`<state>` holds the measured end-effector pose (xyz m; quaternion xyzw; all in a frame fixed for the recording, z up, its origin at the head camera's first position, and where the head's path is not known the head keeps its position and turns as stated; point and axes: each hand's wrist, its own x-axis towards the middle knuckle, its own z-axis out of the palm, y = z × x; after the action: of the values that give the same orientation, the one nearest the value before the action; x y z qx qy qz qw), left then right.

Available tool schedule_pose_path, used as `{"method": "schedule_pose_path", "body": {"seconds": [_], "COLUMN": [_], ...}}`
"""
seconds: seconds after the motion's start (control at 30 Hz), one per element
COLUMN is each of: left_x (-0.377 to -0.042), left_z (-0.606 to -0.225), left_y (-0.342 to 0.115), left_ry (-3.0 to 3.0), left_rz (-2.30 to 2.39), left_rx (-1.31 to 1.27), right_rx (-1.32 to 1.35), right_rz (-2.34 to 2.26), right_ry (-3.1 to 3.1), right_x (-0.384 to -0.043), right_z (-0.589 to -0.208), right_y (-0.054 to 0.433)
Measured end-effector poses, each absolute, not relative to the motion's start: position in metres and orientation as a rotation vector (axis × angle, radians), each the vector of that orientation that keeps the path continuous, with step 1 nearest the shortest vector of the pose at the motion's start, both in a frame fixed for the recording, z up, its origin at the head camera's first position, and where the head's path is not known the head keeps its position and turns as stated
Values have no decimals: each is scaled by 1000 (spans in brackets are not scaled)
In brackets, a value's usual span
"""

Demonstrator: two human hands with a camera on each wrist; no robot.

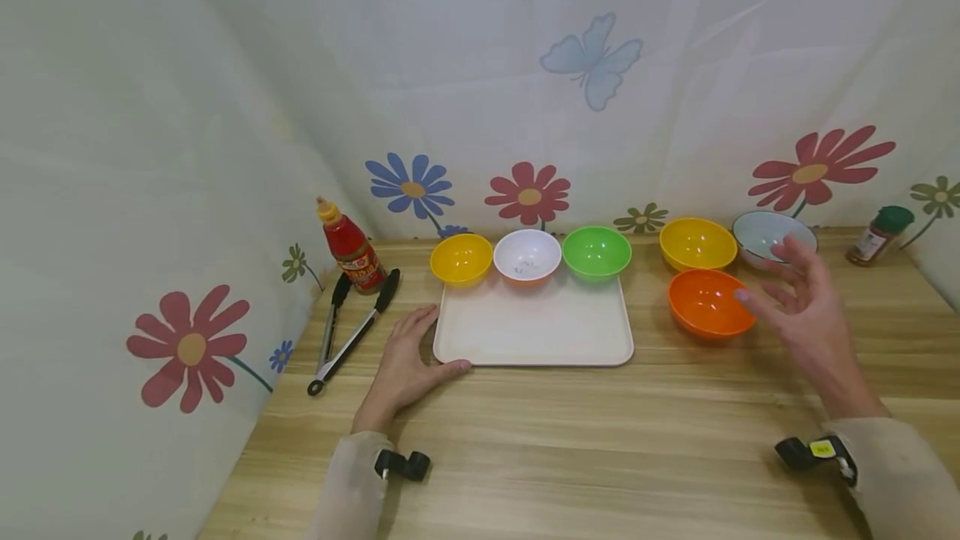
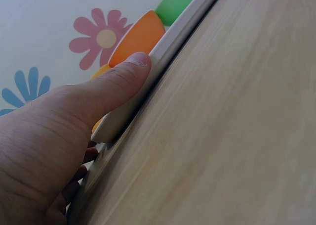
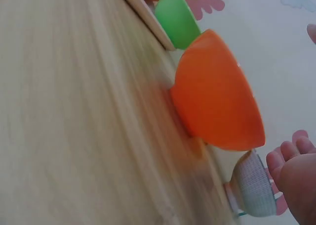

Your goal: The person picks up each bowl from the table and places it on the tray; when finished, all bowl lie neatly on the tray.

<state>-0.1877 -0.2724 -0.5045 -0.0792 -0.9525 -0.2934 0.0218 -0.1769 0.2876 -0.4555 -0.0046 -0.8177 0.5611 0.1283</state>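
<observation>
My left hand (image 1: pixel 408 365) rests at the near left corner of a white tray (image 1: pixel 532 332). Its thumb (image 2: pixel 116 84) lies straight along the tray's front rim, and the other fingers stretch along the left side. Over the right part of the table my right hand (image 1: pixel 806 319) is raised, fingers spread and nothing in its grasp. Its thumb tip overlaps the right rim of an orange bowl (image 1: pixel 708 302) in the head view. The right wrist view has this orange bowl (image 3: pixel 217 94) in the middle, with the fingers (image 3: pixel 289 151) apart from it at the right edge.
Along the tray's back edge stand a yellow bowl (image 1: pixel 461 259), a white bowl (image 1: pixel 527 255) and a green bowl (image 1: pixel 597 253). Behind the orange bowl are another yellow bowl (image 1: pixel 697 245) and a pale blue bowl (image 1: pixel 772 232). Tongs (image 1: pixel 352 340), a sauce bottle (image 1: pixel 351 248) and a seasoning jar (image 1: pixel 879 236) flank them.
</observation>
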Motion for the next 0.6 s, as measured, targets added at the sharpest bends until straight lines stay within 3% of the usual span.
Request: {"method": "schedule_pose_path", "body": {"seconds": [0.6], "left_x": [-188], "left_z": [-505], "left_y": [-273], "left_ry": [-2952], "left_rz": [-919], "left_rx": [-245], "right_rx": [50], "right_rz": [1686], "right_ry": [-2545], "right_x": [-183], "right_z": [-487], "right_y": [296]}}
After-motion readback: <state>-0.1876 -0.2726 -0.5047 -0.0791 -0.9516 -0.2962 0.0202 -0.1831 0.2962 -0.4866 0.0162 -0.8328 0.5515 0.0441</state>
